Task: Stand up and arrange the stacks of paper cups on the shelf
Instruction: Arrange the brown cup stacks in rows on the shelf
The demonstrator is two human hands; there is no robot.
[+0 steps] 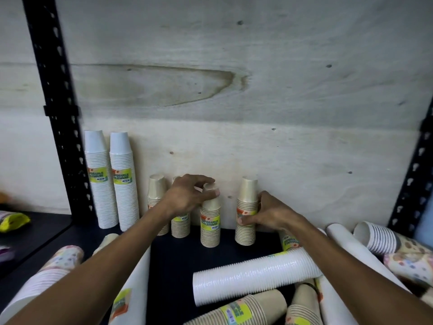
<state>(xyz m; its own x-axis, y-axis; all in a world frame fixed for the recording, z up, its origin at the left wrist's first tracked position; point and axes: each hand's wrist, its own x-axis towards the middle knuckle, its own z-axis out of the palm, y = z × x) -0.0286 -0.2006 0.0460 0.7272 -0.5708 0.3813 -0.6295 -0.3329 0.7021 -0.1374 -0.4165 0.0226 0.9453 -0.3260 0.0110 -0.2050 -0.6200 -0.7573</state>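
The right hand (264,215) grips an upright tan stack (246,214), set apart rightward from the neighbouring stack (210,221) whose top the left hand (189,195) pinches.

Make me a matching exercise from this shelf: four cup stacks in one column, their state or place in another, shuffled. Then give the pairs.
Column one
1. Two tall white stacks
2. Tan stack under the left hand
3. Tan stack at the right hand
4. Long white stack

Column two
A. Lying on its side on the dark shelf
B. Upright, gripped at its side
C. Upright at far left by the black post
D. Upright, fingers at its top

Pairs: 1-C, 2-D, 3-B, 4-A. The left hand is on stack 2; the right hand holds stack 3.
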